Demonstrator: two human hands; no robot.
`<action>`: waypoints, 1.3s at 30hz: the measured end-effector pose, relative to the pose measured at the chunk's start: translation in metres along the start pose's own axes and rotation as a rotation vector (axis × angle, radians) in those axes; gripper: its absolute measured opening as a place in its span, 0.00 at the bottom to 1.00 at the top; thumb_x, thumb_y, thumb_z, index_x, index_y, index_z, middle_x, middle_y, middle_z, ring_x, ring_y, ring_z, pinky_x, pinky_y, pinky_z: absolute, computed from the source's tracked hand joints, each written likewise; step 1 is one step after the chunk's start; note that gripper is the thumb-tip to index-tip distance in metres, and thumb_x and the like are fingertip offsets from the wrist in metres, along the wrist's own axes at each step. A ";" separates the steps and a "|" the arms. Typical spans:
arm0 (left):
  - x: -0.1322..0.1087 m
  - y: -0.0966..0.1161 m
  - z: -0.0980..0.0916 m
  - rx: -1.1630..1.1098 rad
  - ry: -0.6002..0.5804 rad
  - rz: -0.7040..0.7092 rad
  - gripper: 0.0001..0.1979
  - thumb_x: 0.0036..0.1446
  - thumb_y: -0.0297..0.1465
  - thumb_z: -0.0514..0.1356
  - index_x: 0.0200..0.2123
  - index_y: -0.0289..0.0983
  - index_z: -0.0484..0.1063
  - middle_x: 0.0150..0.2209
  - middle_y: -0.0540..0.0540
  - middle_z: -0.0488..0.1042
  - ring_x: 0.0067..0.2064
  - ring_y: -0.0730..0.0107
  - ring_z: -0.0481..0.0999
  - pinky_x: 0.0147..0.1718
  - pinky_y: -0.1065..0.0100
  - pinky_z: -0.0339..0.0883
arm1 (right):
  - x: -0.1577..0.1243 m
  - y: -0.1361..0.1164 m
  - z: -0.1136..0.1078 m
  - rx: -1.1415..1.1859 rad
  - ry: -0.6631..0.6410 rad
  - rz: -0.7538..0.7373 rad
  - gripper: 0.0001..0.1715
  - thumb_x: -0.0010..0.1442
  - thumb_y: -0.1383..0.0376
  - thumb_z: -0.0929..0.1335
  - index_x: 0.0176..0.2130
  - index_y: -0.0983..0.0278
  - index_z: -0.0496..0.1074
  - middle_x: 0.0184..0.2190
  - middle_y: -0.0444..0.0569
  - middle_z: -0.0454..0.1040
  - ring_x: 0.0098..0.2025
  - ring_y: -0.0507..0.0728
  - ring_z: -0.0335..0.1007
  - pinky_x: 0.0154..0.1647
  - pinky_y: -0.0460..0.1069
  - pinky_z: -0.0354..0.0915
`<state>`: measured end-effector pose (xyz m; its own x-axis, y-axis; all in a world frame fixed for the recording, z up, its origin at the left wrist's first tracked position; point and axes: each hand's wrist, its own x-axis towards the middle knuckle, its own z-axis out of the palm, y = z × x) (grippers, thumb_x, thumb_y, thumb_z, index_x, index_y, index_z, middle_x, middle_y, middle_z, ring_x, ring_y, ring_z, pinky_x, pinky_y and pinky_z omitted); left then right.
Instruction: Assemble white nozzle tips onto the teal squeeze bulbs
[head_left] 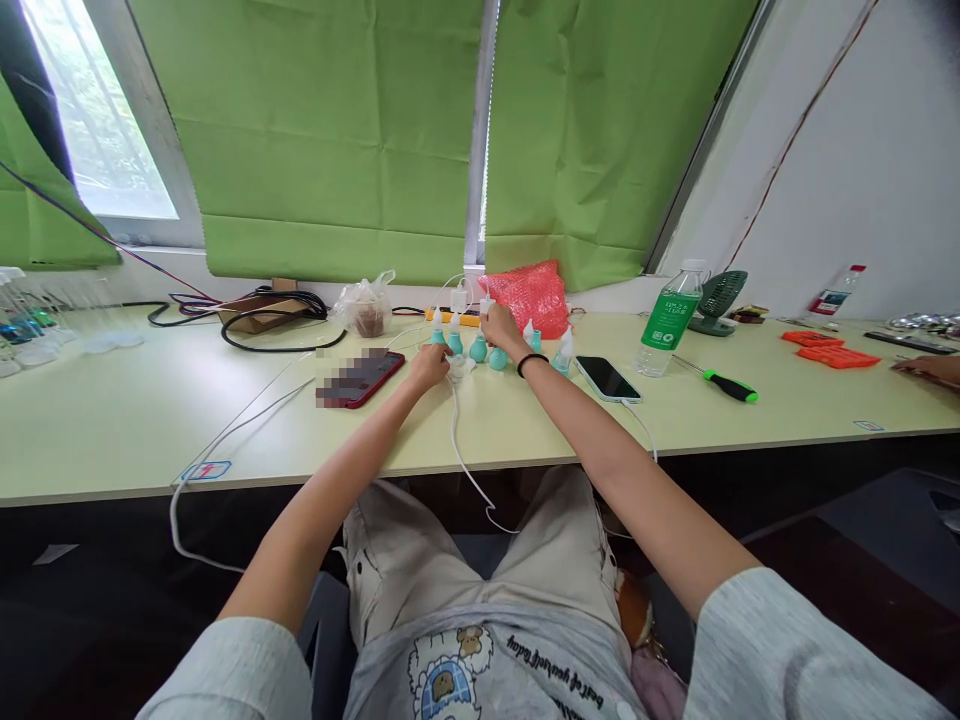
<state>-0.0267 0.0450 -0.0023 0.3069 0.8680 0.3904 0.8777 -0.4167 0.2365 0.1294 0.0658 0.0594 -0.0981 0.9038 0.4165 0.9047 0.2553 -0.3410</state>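
Several small teal squeeze bulbs (478, 348) stand in a cluster on the table, some with pale pointed nozzles (454, 322). My left hand (430, 367) is at the cluster's near left, its fingers bent and closed beside a teal bulb; what they grip is too small to make out. Over the far side of the cluster is my right hand (502, 328), with its fingers closed round a small whitish nozzle (486, 302). Whether a bulb is attached below it is hidden. A clear plastic piece (461, 368) lies just right of my left hand.
A phone in a red case (367, 380) lies left, another phone (608, 380) right. Further right are a water bottle (670, 320), a screwdriver (724, 383), a small fan (718, 302) and orange packets (836, 355). Behind is red bubble wrap (531, 298). Another person's hand (934, 368) shows far right.
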 end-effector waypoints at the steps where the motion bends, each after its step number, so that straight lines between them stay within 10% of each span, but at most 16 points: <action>1: -0.001 -0.001 0.001 -0.002 0.005 0.008 0.15 0.56 0.33 0.52 0.46 0.34 0.62 0.45 0.43 0.65 0.43 0.65 0.67 0.41 0.57 0.63 | 0.001 0.001 0.000 -0.003 -0.016 0.011 0.18 0.61 0.66 0.53 0.40 0.71 0.66 0.26 0.56 0.71 0.27 0.55 0.69 0.30 0.47 0.62; 7: -0.003 -0.006 0.010 -0.028 -0.006 0.059 0.17 0.50 0.23 0.53 0.45 0.40 0.66 0.44 0.44 0.69 0.50 0.51 0.60 0.43 0.51 0.57 | 0.003 -0.001 0.004 -0.008 -0.108 0.079 0.17 0.60 0.64 0.55 0.37 0.73 0.66 0.18 0.53 0.70 0.17 0.54 0.66 0.23 0.46 0.61; 11: 0.002 -0.006 0.012 -0.069 0.003 0.110 0.12 0.55 0.29 0.53 0.43 0.35 0.66 0.44 0.43 0.68 0.46 0.61 0.66 0.43 0.54 0.59 | -0.001 -0.004 0.004 -0.012 -0.121 0.086 0.17 0.61 0.64 0.54 0.38 0.72 0.65 0.20 0.53 0.70 0.18 0.53 0.67 0.24 0.45 0.61; 22: 0.001 -0.002 0.007 -0.194 0.030 0.193 0.26 0.42 0.15 0.46 0.45 0.34 0.68 0.44 0.45 0.70 0.46 0.66 0.67 0.46 0.68 0.60 | -0.030 0.000 0.008 -0.127 -0.039 0.014 0.17 0.57 0.68 0.56 0.43 0.71 0.66 0.43 0.62 0.67 0.46 0.62 0.63 0.42 0.51 0.59; 39: -0.009 0.012 0.000 -0.313 -0.048 0.207 0.14 0.47 0.31 0.56 0.39 0.33 0.72 0.37 0.43 0.75 0.35 0.67 0.73 0.34 0.70 0.65 | -0.077 0.051 0.024 -0.094 -0.080 -0.059 0.20 0.49 0.70 0.62 0.44 0.63 0.69 0.35 0.49 0.73 0.40 0.56 0.65 0.38 0.46 0.58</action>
<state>-0.0189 0.0322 -0.0028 0.4897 0.7652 0.4178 0.6428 -0.6407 0.4199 0.1733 0.0173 -0.0103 -0.1816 0.9135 0.3639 0.9308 0.2791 -0.2360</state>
